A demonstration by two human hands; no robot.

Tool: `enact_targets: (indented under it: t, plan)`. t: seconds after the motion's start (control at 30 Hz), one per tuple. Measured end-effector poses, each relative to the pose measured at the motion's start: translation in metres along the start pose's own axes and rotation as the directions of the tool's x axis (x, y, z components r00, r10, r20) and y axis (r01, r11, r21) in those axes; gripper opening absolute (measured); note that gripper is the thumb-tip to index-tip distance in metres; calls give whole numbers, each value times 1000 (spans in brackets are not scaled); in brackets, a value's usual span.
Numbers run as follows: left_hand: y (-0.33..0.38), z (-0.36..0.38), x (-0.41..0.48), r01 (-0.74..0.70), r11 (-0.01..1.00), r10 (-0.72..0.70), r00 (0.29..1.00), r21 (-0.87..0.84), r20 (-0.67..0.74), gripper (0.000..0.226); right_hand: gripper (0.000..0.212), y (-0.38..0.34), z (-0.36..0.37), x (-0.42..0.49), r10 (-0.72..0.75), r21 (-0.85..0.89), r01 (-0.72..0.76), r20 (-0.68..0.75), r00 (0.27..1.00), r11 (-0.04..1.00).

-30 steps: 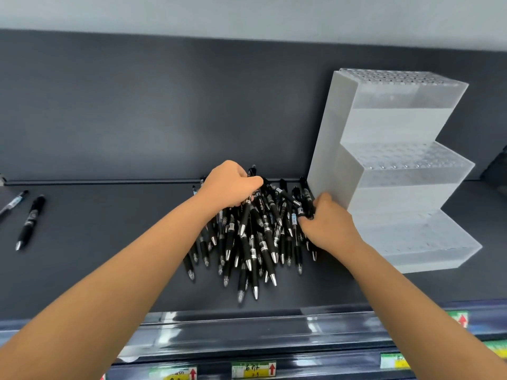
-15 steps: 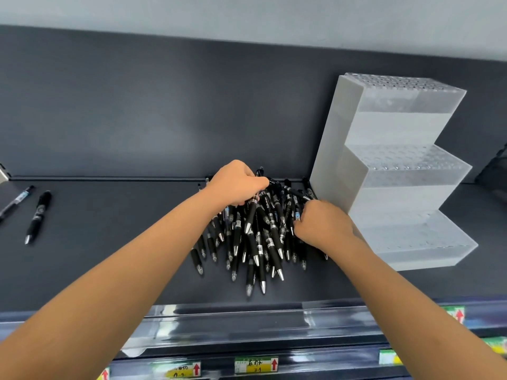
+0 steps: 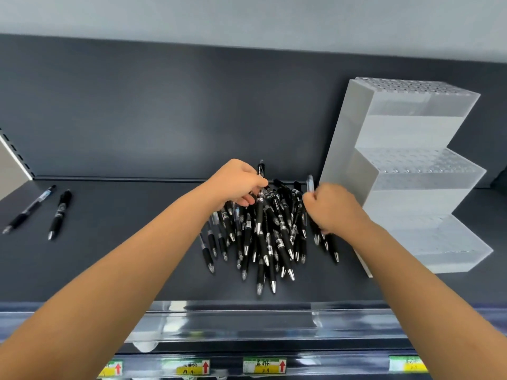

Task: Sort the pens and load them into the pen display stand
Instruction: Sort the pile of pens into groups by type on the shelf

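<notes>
Pens (image 3: 263, 237) lie in a loose heap on the dark shelf (image 3: 123, 256). Nearly all have their long axes running front to back, metal tips toward the person and clicker ends toward the back wall. Both hands are in the far end of the heap.

The left hand (image 3: 236, 185) has fingers and thumb curled round one black pen (image 3: 260, 212). That pen stands steeper than the rest, its top poking out above the knuckles. The right hand (image 3: 333, 208) is curled too, and a pale-ended pen (image 3: 310, 183) sticks up from its grip. Whether it holds others underneath I cannot tell (the back of the hand hides the fingers).

The pen display stand (image 3: 406, 176) is a frosted three-step block with rows of holes on top of each step. It stands just beside the heap on its right, with no pen in any hole that shows. So the stand lies to the right of both hands: the right hand is almost against its side wall, and the left hand is across the heap from it.

By my judgement the right hand is the natural one to load. Since the holes face up, a pen taken from the heap must be turned from lying to upright before it goes in.

Two stray pens (image 3: 59, 212) lie well apart at the left of the shelf.
</notes>
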State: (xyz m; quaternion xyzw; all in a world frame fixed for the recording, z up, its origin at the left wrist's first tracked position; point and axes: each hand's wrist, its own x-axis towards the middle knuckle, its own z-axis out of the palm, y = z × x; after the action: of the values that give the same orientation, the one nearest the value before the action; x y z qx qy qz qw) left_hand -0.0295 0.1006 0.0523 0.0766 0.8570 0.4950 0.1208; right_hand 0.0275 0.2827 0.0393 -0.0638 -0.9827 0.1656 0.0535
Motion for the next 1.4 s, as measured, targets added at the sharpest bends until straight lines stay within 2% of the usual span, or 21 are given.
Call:
enact_targets:
  t: [0.1, 0.2, 0.3, 0.47, 0.57, 0.63, 0.73, 0.87, 1.07, 1.27, 1.4]
  plan:
    - [-4, -14, -9, 34, 989, -30, 999, -146, 26, 19, 36, -24, -10, 6, -68, 295, 67, -5, 998, 953]
    - [-14, -34, -25, 34, 971, -33, 999, -236, 6, 21, 34, -57, -7, 8, -73, 617, -18, 121, 990, 786]
    - [-33, -66, -43, 51, 971, -60, 998, -235, -31, 24, 23, -93, 7, 6, -113, 729, -95, 231, 966, 677]
    - [-88, -143, -67, 22, 983, -58, 978, -181, -200, 15, 12, -172, 41, 0, -217, 794, -147, 332, 918, 590]
    - [-134, -199, -73, 42, 992, -76, 954, -123, -291, 5, 19, -229, 70, -2, -239, 820, -179, 355, 904, 543]
    - [-170, -238, -69, 109, 994, -112, 936, -28, -334, 9, 24, -267, 93, -3, -227, 818, -206, 376, 899, 538]
    - [-217, -281, -57, 234, 950, -148, 920, 206, -364, 15, 30, -314, 124, -1, -175, 800, -261, 410, 895, 540]
    - [-242, -294, -41, 223, 905, -113, 947, 362, -302, 14, 35, -355, 152, 4, -76, 744, -287, 412, 908, 603]
    - [-242, -275, -19, 153, 948, -97, 974, 279, -205, 22, 32, -361, 162, 9, 50, 642, -329, 413, 910, 693]
    - [-230, -264, -12, 91, 939, -41, 987, 332, -156, 27, 29, -354, 155, 17, 70, 699, -322, 364, 929, 638]
    - [-236, -293, -21, 29, 914, 84, 963, 404, -257, 30, 30, -371, 156, 21, 7, 772, -282, 338, 941, 570]
